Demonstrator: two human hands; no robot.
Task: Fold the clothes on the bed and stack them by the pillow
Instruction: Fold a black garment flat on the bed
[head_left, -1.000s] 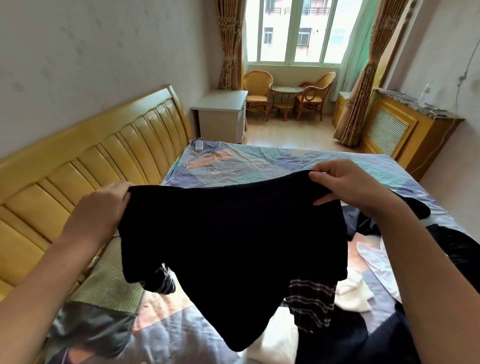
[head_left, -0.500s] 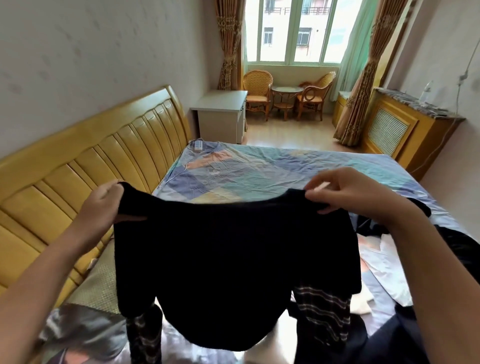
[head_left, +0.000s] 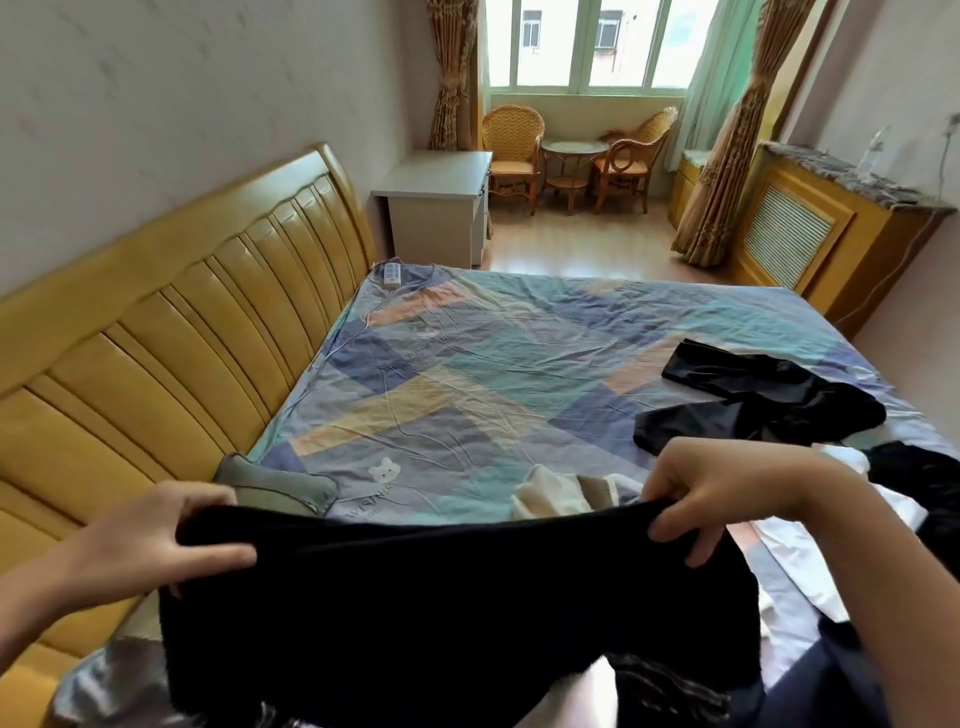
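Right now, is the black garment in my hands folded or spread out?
Spread out: the black garment hangs stretched between the left hand and right hand, gripped along its top edge.

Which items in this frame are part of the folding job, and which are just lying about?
Part of the job:
- black garment, held by left hand and right hand
- black clothes on the bed
- white clothes
- pillow

Just lying about:
- remote
- wicker chairs
- white cabinet

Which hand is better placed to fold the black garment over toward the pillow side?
Probably the right hand: it grips the far corner of the black garment and has open bed to swing across, while the left hand already sits near the pillow.
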